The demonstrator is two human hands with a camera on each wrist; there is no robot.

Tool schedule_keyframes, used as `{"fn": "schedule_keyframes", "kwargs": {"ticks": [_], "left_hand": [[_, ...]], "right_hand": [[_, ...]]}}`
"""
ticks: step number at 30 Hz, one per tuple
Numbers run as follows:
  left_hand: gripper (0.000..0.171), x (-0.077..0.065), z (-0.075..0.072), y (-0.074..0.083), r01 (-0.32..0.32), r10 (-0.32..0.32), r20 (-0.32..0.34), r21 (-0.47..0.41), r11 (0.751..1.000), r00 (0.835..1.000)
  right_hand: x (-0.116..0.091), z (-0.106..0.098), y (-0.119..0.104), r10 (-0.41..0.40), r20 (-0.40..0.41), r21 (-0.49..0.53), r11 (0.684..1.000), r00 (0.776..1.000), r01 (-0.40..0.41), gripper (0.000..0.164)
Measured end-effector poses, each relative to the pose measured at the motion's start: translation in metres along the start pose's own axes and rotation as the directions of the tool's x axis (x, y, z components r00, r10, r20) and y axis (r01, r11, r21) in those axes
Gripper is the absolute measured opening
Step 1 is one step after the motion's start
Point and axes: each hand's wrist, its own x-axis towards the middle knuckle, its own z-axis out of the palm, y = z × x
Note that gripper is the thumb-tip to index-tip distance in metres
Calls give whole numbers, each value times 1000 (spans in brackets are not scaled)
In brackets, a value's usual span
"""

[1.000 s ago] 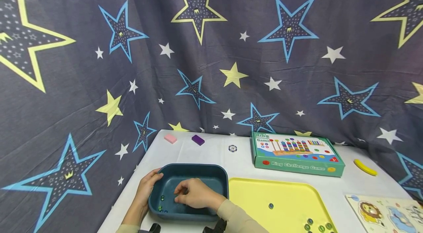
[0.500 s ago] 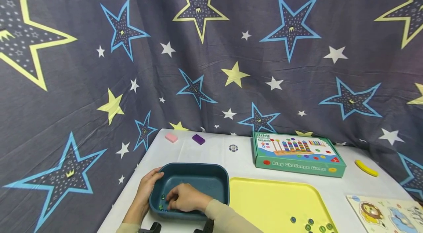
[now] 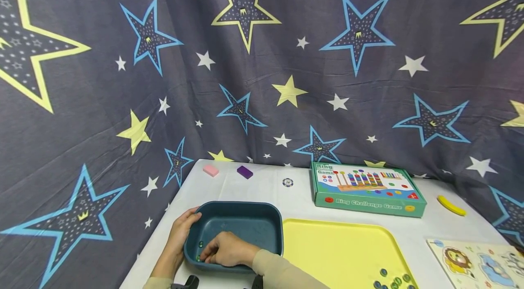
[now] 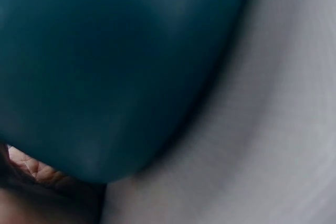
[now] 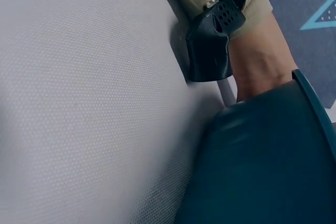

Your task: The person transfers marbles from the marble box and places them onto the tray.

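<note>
My left hand (image 3: 180,232) grips the left rim of a dark teal plastic bin (image 3: 266,209), its thumb reaching over the edge. Inside the bin, my right hand (image 3: 230,249) reaches down into the front left part with bent fingers. Its fingertips are beside a green marble (image 3: 198,258) and cover part of the floor there; whether they pinch anything is hidden. Another marble (image 3: 201,244) lies a little further back along the left wall. In the left wrist view, the bin's outer wall (image 4: 115,66) fills much of the picture. The right wrist (image 5: 262,59) passes behind the bin wall in the right wrist view.
A yellow tray (image 3: 327,239) adjoins the bin's right side, with several glass marbles (image 3: 383,272) near its front right corner. Behind are a Ring Challenge Game box (image 3: 368,205), a poker chip (image 3: 288,182), purple (image 3: 244,172) and pink (image 3: 210,170) blocks. An animal board (image 3: 471,261) and yellow banana-shaped piece (image 3: 451,205) lie right.
My right hand has moved left and toward the front of the bin. On the yellow tray, a lone marble has rolled right to the others. The left hand stays on the rim.
</note>
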Motion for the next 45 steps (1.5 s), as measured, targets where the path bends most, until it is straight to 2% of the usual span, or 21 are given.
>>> {"fn": "schedule_keyframes", "kwargs": {"ticks": [7,17,20,27,34,37,40,42,45], "left_hand": [[37,0,0,0,2,-2,-6,-1,1000,1000],[37,1,1,1,4,-4,-11,16,1000,1000],[37,0,1,2,0,0,-7,21,1000,1000],[38,0,0,1,7,-7,6,-34,999,1000],[39,3,-1,0,11,-11,0,-3,1000,1000],[40,3,-1,0,8,-8,2,3,1000,1000],[40,2,0,1,6,-6,7,9,1000,1000],[41,2,0,1,3,-4,8,14,1000,1000],[41,2,1,1,-1,1,2,27,1000,1000]], "right_hand": [[-1,0,0,12,-5,43,999,1000,-11,10],[-2,-2,-1,7,-5,9,1000,1000,-7,9],[-3,-3,-1,-2,15,37,999,1000,1,8],[-9,-10,-4,-1,52,131,991,999,-6,8],[-16,-18,-5,1,77,190,982,997,-16,6],[-19,-23,-7,9,99,203,979,995,-29,10],[-25,-27,-8,24,71,150,988,997,-35,13],[-30,-30,-8,30,25,107,994,999,-32,15],[-39,-37,-7,39,-55,106,994,998,-33,15]]}}
